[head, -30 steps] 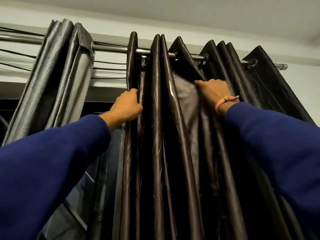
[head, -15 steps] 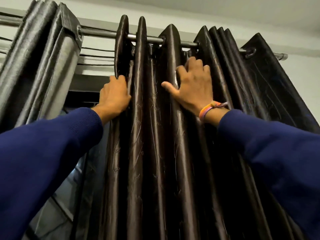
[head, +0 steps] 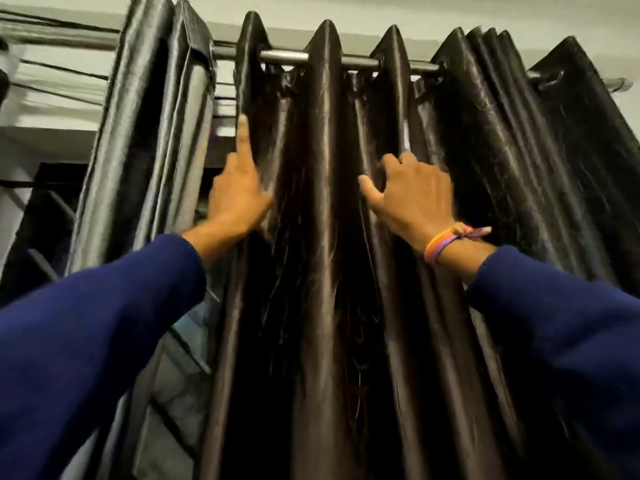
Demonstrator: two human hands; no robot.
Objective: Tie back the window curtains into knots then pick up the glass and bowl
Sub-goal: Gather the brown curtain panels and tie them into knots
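My left hand (head: 239,199) lies flat on the dark curtain (head: 322,237), forefinger straight up along its near edge; my right hand (head: 412,199) curls loosely into a fold, whether gripping I cannot tell. The pleats run vertically from the rod (head: 284,56) above both hands. Open room lies leftward, toward the grey curtain (head: 152,133).

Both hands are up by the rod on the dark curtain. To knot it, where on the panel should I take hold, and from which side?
Probably lower down, not near the rod, where the rings spread the dark curtain into stiff pleats. Come from its free left edge, by the left hand, and sweep the folds toward the right hand, so both hands can encircle one bundle.
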